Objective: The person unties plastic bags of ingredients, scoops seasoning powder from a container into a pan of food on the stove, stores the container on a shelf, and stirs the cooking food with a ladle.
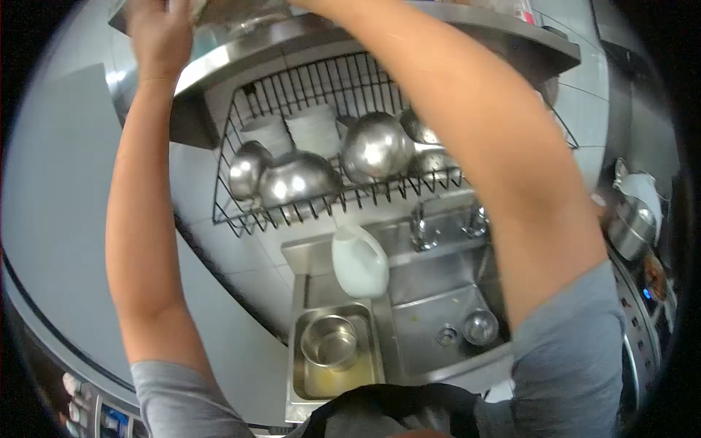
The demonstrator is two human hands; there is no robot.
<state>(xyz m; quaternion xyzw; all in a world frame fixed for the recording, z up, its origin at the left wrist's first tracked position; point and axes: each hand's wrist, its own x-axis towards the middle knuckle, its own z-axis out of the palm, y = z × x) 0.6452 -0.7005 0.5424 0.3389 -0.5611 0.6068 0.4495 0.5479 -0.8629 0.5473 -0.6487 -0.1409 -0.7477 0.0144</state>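
Note:
Both of my arms reach up to a steel shelf at the top of the view. My left hand is at the shelf's left end, blurred and cut off by the top edge, so its grip cannot be made out. Close beside it on the shelf is a shiny, see-through or metallic item, partly out of frame and too unclear to name. My right forearm crosses above the rack and leaves through the top edge; the right hand is outside the picture.
Below the shelf, a black wire rack holds metal bowls and stacked white dishes. A white jug stands by the steel sink. A metal pot sits in a basin with yellowish liquid. Cooking gear stands right.

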